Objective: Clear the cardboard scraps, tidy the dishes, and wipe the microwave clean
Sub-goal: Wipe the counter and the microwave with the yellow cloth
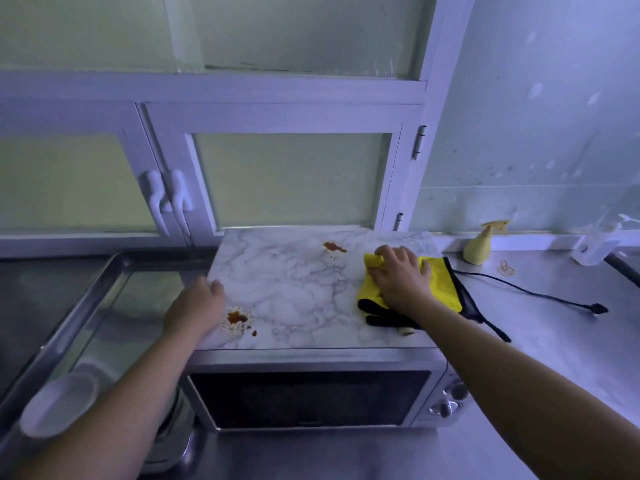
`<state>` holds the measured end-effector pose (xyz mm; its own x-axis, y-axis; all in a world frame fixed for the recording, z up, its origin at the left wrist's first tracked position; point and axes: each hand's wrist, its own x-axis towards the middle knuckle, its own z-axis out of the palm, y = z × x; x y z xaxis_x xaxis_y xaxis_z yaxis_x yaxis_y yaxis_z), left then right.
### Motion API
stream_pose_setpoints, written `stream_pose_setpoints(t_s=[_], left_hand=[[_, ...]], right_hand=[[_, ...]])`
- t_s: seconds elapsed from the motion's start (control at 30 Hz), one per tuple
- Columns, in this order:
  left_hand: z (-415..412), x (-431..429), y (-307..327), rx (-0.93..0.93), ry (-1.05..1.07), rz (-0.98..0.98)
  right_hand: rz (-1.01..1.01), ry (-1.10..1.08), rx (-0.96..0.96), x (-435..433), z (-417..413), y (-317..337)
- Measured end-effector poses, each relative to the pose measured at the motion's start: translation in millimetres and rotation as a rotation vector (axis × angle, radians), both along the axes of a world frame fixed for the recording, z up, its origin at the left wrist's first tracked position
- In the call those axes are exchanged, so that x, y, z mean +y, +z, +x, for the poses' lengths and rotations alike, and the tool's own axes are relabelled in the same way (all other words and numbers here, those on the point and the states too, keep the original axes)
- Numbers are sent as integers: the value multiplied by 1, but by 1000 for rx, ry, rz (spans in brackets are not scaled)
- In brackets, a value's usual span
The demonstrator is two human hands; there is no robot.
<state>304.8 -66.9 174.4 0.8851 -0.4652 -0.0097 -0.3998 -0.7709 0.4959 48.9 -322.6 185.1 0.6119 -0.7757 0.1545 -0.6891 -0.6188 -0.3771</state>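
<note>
The microwave (311, 396) stands on the steel counter, its top covered in a marble pattern (298, 289). Two reddish-brown stains mark that top: one (334, 247) toward the back, one (239, 320) near the front left. My right hand (398, 277) presses a yellow cloth with a black edge (440, 285) flat on the right side of the top. My left hand (197, 308) rests on the left edge of the top, fingers over the side, just beside the front stain.
A steel sink (104, 306) lies left of the microwave, with a white bowl (60, 403) and stacked dishes at its near end. On the counter to the right are a yellow spray bottle (479, 247), a rubber band (507, 268) and a black power cord (540, 292). Glass-door cabinets rise behind.
</note>
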Motion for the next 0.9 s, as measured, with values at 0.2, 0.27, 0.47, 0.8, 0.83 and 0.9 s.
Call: stream_pose_setpoints(t_s=[0.2, 0.27, 0.47, 0.8, 0.83, 0.9], left_hand=[[-7, -2, 3, -94, 11, 43], [-7, -2, 1, -155, 15, 37], [-9, 0, -1, -216, 31, 49], [-7, 1, -2, -231, 16, 31], [-7, 1, -2, -216, 17, 28], [-7, 2, -1, -204, 6, 31]], right_hand=[[-31, 166, -179, -15, 43, 6], [-46, 319, -218, -13, 64, 6], [-52, 322, 164, -11, 139, -1], [-1, 173, 325, -21, 176, 10], [-4, 174, 326, -18, 173, 11], [-18, 171, 319, -13, 167, 9]])
